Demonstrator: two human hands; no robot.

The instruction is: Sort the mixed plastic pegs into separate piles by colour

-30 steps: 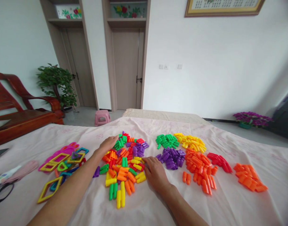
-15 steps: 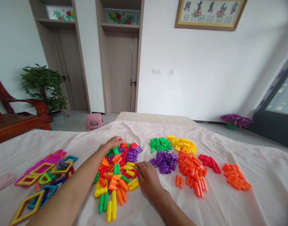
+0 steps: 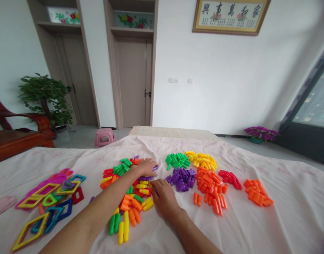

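Note:
My left hand (image 3: 147, 166) reaches over the far right part of a mixed pile of bullet-shaped plastic building blocks. Its fingers are closed on a purple block (image 3: 155, 168), and the forearm hides part of the pile. At the pile's right edge, my right hand (image 3: 164, 195) rests with curled fingers beside a yellow block (image 3: 144, 191); what lies under its fingertips is hidden. Just beyond the right hand lies a heap of purple blocks (image 3: 182, 179). Loose orange blocks (image 3: 134, 217) and green blocks (image 3: 114, 223) lie at the near side of the mixed pile.
Sorted heaps of green (image 3: 178, 160), yellow (image 3: 201, 160), orange (image 3: 211, 183) and red blocks (image 3: 231, 179) lie to the right, with another orange group (image 3: 258, 193) farther out. Magnetic frame tiles (image 3: 31, 231) lie at left on the pale cloth (image 3: 244, 233).
My left hand has moved right and slightly nearer across the pile, closing on a purple block. My right hand has stayed nearly in place. The view has shifted slightly.

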